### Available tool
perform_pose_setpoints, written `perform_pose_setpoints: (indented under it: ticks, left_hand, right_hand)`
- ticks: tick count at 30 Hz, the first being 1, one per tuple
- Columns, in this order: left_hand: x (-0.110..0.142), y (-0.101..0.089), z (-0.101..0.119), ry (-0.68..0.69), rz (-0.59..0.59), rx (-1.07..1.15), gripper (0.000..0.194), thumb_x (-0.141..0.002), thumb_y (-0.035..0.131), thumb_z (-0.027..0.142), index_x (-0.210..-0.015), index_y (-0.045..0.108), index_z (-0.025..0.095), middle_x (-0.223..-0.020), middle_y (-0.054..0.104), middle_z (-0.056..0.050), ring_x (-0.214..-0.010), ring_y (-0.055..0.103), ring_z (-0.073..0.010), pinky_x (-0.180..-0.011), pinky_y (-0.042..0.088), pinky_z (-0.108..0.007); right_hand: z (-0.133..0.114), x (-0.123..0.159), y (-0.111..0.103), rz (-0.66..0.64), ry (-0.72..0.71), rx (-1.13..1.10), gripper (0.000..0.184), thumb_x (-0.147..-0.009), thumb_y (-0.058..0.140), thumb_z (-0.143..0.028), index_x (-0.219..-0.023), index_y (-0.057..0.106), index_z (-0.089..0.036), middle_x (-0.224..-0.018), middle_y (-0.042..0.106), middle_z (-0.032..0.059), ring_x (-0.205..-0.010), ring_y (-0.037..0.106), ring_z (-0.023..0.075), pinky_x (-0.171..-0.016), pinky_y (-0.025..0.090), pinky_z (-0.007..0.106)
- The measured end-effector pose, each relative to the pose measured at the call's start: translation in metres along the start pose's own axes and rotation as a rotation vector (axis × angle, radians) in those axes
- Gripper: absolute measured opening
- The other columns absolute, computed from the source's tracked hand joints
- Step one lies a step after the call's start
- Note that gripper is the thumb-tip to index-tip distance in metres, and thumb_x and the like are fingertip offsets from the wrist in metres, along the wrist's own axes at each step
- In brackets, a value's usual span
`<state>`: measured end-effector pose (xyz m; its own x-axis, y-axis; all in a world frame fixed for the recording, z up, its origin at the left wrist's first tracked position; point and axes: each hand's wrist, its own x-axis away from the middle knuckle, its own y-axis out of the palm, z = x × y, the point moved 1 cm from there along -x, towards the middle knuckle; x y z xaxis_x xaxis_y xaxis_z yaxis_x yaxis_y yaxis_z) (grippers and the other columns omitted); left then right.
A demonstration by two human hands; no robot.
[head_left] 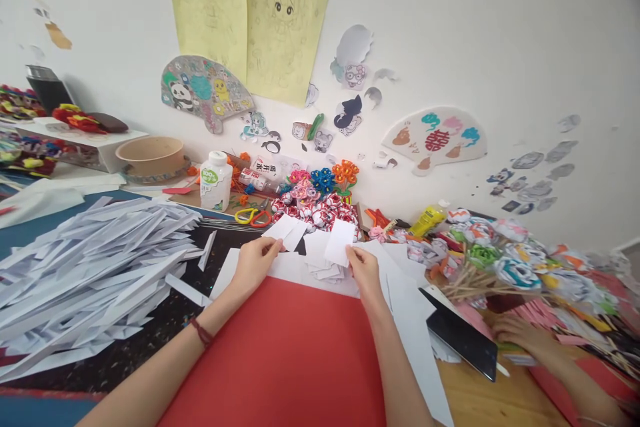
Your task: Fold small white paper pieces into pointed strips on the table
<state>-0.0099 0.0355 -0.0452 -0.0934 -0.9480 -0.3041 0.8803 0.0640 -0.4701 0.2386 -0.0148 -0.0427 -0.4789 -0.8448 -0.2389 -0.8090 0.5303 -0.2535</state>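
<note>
Strip heap: long folded white paper strips (100,273), left of the left forearm.
Flat sheets: large plain white paper sheets (415,347), by the right forearm.
Left hand (257,263): pinching overlapping white paper slips (296,233), thumb against fingers.
Right hand (366,273): pinching a rectangular white paper slip (341,239), thumb and fingers at its edge.
Slip pile: small untidy stack of white paper (325,271), between both hands.

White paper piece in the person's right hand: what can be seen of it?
The white paper piece is small, plain and roughly rectangular, with no marking visible; it looks like paper or thin card. The right hand pinches it near its lower right corner. It tilts slightly rightward in the view, above a loose pile of white slips; whether it touches them is unclear.
</note>
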Motion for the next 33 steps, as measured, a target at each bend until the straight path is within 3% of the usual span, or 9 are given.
perform_pose_setpoints:
  ticks: [4,9,11,13,16,21,25,30,33]
  left_hand:
    - [-0.005,-0.008,-0.008,-0.033,0.058,-0.091,0.028,-0.080,0.048,0.036,-0.079,0.070,0.019,-0.076,0.069,-0.004,-0.066,0.056,-0.0192,-0.061,0.034,-0.026]
    - [-0.005,-0.009,-0.009,0.047,-0.042,-0.170,0.020,-0.076,0.053,0.030,-0.084,0.069,0.020,-0.080,0.068,-0.004,-0.071,0.057,-0.0202,-0.065,0.037,-0.027]
    - [-0.001,-0.004,-0.006,0.128,-0.094,-0.242,0.019,-0.077,0.052,0.029,-0.083,0.068,0.021,-0.086,0.068,-0.005,-0.082,0.057,-0.0229,-0.072,0.038,-0.029]
    - [0.002,-0.001,-0.004,0.215,-0.117,-0.386,0.020,-0.079,0.050,0.027,-0.089,0.067,0.020,-0.095,0.067,-0.007,-0.093,0.054,-0.0259,-0.078,0.038,-0.033]
    - [0.001,-0.002,-0.003,0.263,-0.094,-0.590,0.025,-0.083,0.046,0.026,-0.102,0.061,0.020,-0.109,0.062,-0.009,-0.104,0.050,-0.0279,-0.082,0.037,-0.037]
    - [-0.031,-0.004,-0.004,0.108,-0.128,-0.727,0.034,-0.084,0.047,0.036,-0.113,0.053,0.019,-0.112,0.060,-0.011,-0.110,0.047,-0.0299,-0.087,0.036,-0.039]
    - [-0.059,0.011,-0.008,0.037,-0.142,-0.758,0.046,-0.078,0.053,0.048,-0.110,0.055,0.014,-0.109,0.059,-0.015,-0.107,0.049,-0.0323,-0.087,0.038,-0.039]
    - [-0.069,0.031,-0.012,-0.012,-0.157,-0.751,0.053,-0.069,0.060,0.055,-0.106,0.058,0.018,-0.111,0.057,-0.014,-0.108,0.047,-0.0340,-0.086,0.038,-0.041]
    - [-0.068,0.036,-0.013,-0.013,-0.166,-0.729,0.049,-0.065,0.064,0.053,-0.103,0.060,0.022,-0.110,0.058,-0.011,-0.108,0.047,-0.0324,-0.087,0.036,-0.041]
  right_hand:
    - [-0.002,0.005,0.004,0.006,-0.008,0.138,0.033,-0.068,0.062,-0.048,-0.052,0.064,-0.019,-0.043,0.052,0.0003,-0.050,0.045,0.0174,-0.052,0.029,0.027]
    - [-0.011,0.003,-0.015,0.225,-0.027,0.401,0.028,-0.074,0.055,-0.041,-0.077,0.072,-0.019,-0.062,0.064,0.0052,-0.059,0.052,0.0199,-0.059,0.034,0.029]
    - [-0.011,-0.002,-0.029,0.356,-0.018,0.279,0.028,-0.074,0.053,-0.038,-0.083,0.072,-0.019,-0.065,0.064,0.0044,-0.057,0.052,0.0177,-0.059,0.036,0.029]
    - [-0.005,-0.008,-0.042,0.478,0.037,0.011,0.027,-0.071,0.056,-0.035,-0.083,0.071,-0.017,-0.061,0.060,0.0014,-0.050,0.048,0.0135,-0.053,0.036,0.026]
    - [0.008,-0.017,-0.055,0.573,0.126,-0.272,0.029,-0.067,0.056,-0.032,-0.085,0.069,-0.013,-0.058,0.053,-0.0028,-0.041,0.040,0.0076,-0.042,0.031,0.022]
    - [0.017,-0.022,-0.061,0.649,0.142,-0.372,0.028,-0.067,0.053,-0.029,-0.086,0.066,-0.012,-0.058,0.048,-0.0053,-0.038,0.036,0.0038,-0.037,0.027,0.018]
    - [0.008,-0.019,-0.059,0.645,0.114,-0.415,0.025,-0.068,0.053,-0.028,-0.084,0.067,-0.013,-0.058,0.048,-0.0050,-0.039,0.040,0.0047,-0.038,0.030,0.019]
    - [-0.006,-0.013,-0.061,0.716,0.009,-0.428,0.026,-0.076,0.046,-0.030,-0.087,0.064,-0.015,-0.060,0.047,-0.0048,-0.043,0.039,0.0050,-0.040,0.030,0.018]
    - [-0.009,-0.013,-0.058,0.683,-0.014,-0.400,0.026,-0.078,0.044,-0.031,-0.085,0.063,-0.016,-0.060,0.048,-0.0048,-0.043,0.040,0.0057,-0.041,0.031,0.019]
